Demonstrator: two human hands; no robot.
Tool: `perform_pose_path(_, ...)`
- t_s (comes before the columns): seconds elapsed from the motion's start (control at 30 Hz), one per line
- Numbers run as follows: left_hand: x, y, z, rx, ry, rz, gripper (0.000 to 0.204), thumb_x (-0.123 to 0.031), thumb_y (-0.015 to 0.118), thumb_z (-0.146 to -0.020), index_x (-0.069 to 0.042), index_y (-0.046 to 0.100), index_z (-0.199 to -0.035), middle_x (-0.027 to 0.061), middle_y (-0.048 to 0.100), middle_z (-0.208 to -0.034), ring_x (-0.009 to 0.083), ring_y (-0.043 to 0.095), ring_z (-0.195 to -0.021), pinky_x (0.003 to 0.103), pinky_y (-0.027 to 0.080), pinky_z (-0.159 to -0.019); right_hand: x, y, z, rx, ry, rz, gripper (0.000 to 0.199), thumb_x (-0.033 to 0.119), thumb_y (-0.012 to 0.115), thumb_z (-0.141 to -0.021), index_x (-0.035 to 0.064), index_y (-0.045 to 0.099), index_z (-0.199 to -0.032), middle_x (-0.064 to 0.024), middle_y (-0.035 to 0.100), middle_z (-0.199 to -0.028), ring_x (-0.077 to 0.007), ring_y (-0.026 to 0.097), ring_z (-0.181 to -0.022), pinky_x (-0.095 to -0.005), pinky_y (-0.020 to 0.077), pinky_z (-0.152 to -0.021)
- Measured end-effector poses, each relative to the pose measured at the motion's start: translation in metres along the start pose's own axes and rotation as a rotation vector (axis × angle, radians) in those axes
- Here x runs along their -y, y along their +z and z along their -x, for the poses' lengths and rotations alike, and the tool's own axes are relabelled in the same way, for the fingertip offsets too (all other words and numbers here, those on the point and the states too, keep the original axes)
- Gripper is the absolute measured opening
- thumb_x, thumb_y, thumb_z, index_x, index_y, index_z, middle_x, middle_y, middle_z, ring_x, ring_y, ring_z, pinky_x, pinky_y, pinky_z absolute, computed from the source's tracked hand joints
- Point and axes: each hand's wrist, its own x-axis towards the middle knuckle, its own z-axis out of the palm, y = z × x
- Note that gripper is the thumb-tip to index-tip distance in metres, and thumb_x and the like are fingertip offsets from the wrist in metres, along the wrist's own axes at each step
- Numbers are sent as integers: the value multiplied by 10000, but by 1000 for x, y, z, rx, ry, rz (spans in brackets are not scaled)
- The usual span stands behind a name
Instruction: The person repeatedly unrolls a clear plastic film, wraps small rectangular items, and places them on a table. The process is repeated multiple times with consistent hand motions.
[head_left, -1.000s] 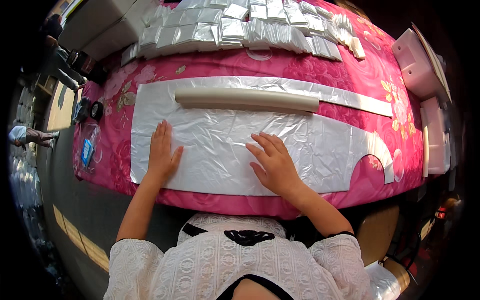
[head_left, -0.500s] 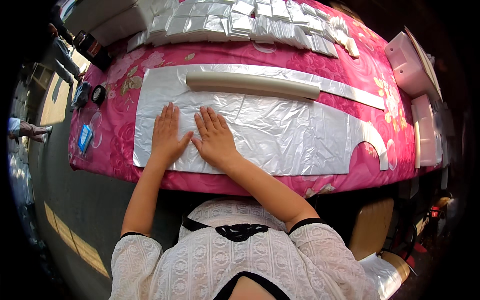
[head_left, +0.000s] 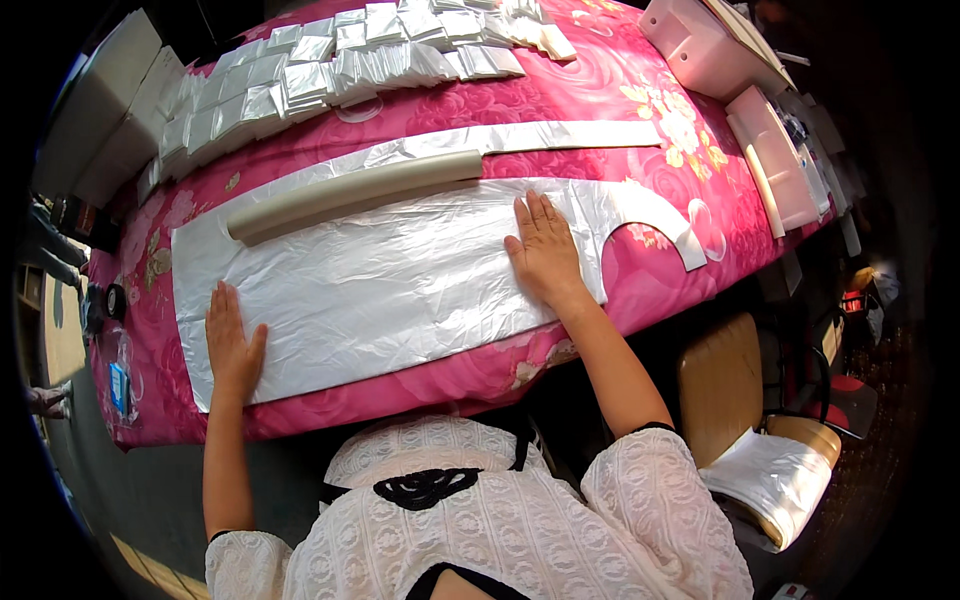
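A thin white plastic sheet (head_left: 400, 290), shaped like a disposable apron with a curved cut-out and a strap at its right end, lies spread on the table. My left hand (head_left: 235, 345) rests flat on its left end, fingers stretched out. Near the cut-out on the right, my right hand (head_left: 546, 250) also presses flat on the sheet, thumb apart from the fingers. A long beige tube (head_left: 355, 195) lies across the sheet's far part, and neither hand touches it. Wrinkles run over the film between my hands.
A pink floral cloth (head_left: 560, 100) covers the table. Several rows of folded white packets (head_left: 310, 80) are piled at the far side. White foam boxes (head_left: 710, 50) stand at the right. A dark jar (head_left: 85, 222), a black tape roll (head_left: 115, 302) and a small blue packet (head_left: 120, 388) sit left. A chair (head_left: 720, 390) stands right.
My hands have moved apart from near the sheet's left part: the left toward its left edge, the right across toward the cut-out. The view has turned, too.
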Motion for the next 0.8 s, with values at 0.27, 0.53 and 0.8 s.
perform_pose_path(0.27,1,1,0,15,17,-12,723,-368,489,-837,-16,197,-1397,163,181,-1459,299,152,-1354,417,95,-1098,-122,-10,4,-117,211,31,596,366,421,-892,23,296,-1363,-168,251,-1430,-297,218,-1328,-423,169,-1079)
perform_pose_path(0.53,0,-3,6,-5,-2,19,725,-395,487,-837,-17,214,-1392,178,194,-1451,310,162,-1349,437,104,-1091,-220,-30,24,-119,473,194,604,384,406,-901,-2,296,-1352,-195,308,-1396,-321,249,-1312,-412,205,-1069)
perform_pose_path(0.8,-8,-13,-2,120,-55,85,808,-420,503,-826,29,140,-1390,211,134,-1456,326,113,-1357,435,78,-1095,-165,-43,3,-211,450,243,584,358,459,-895,6,316,-1339,-222,251,-1409,-371,144,-1335,-501,136,-1063)
